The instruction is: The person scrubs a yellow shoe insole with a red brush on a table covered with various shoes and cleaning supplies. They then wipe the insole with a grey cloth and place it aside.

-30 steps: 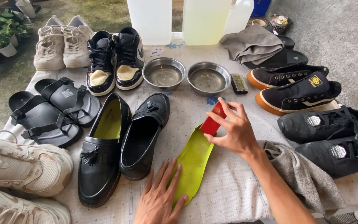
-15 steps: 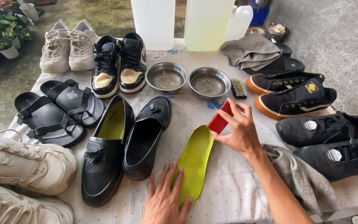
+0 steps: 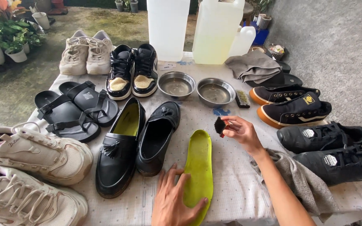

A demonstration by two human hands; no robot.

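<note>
A yellow-green insole (image 3: 200,167) lies flat on the cloth-covered table (image 3: 239,188), near the front edge. My left hand (image 3: 174,201) presses down on its near end, fingers spread. My right hand (image 3: 241,132) holds a small brush (image 3: 220,125) with dark bristles and a red handle, just right of the insole's far end and slightly above the table. A pair of black tasselled loafers (image 3: 137,144) stands left of the insole; one loafer shows a yellow-green lining.
Two steel bowls (image 3: 195,88) and another small brush (image 3: 242,98) sit behind the insole. Black sneakers (image 3: 315,125), a grey cloth (image 3: 302,180), sandals (image 3: 76,109), white trainers (image 3: 26,159) and other shoes ring the table. Big plastic jugs (image 3: 193,27) stand at the back.
My right hand turned the brush so its bristles show and drew it slightly away from the insole. The view shifted closer. My left hand stays on the insole.
</note>
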